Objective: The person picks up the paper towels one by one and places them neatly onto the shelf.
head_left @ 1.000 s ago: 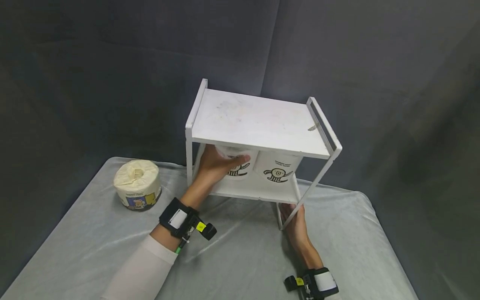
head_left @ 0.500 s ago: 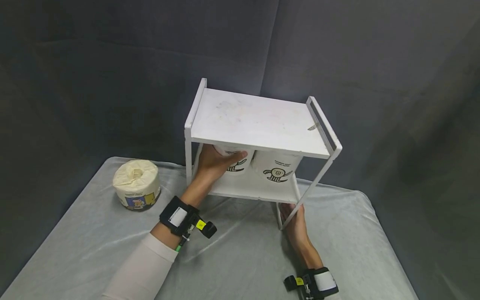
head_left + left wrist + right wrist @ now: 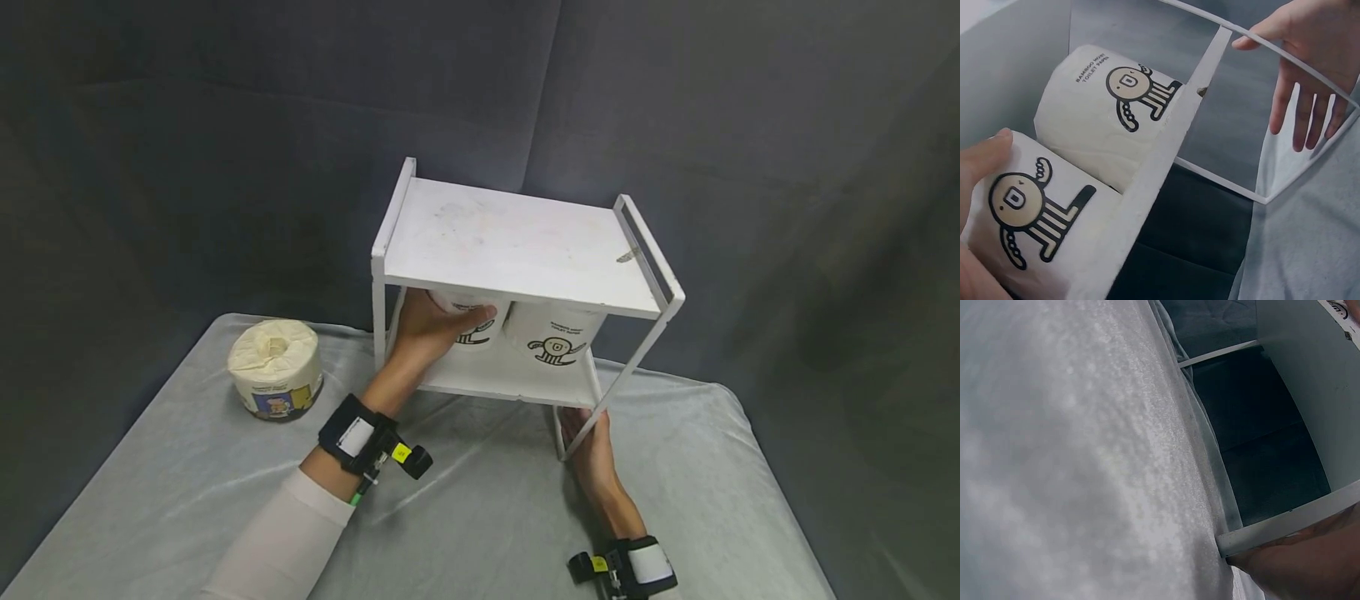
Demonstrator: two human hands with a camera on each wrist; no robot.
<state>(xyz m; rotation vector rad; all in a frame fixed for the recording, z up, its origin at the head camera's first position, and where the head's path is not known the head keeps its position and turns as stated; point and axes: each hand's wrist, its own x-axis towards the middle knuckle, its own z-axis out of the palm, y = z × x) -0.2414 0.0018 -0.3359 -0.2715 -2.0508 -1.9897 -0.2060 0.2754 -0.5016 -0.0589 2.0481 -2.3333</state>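
A white two-tier rack [image 3: 517, 242] stands at the middle of the table. On its lower shelf two wrapped toilet paper rolls lie side by side, each printed with a cartoon figure. My left hand [image 3: 431, 329] reaches in from the left and grips the left toilet paper roll [image 3: 1035, 215], thumb across its front. The right toilet paper roll [image 3: 1100, 119] sits close beside it. Low at the rack's right side is my right hand [image 3: 592, 454], by the leg frame [image 3: 1291, 522]. In the left wrist view its fingers look straight and spread; contact with the leg is unclear.
Another toilet paper roll [image 3: 273, 371], in cream wrap with a coloured label, stands upright on the table at the left. Grey cloth [image 3: 480, 500] covers the table. A dark curtain [image 3: 262, 167] hangs behind the rack, and the upper shelf overhangs the rolls.
My left hand and the left toilet paper roll have shifted slightly left over the last second. The right hand and the right roll look unmoved.
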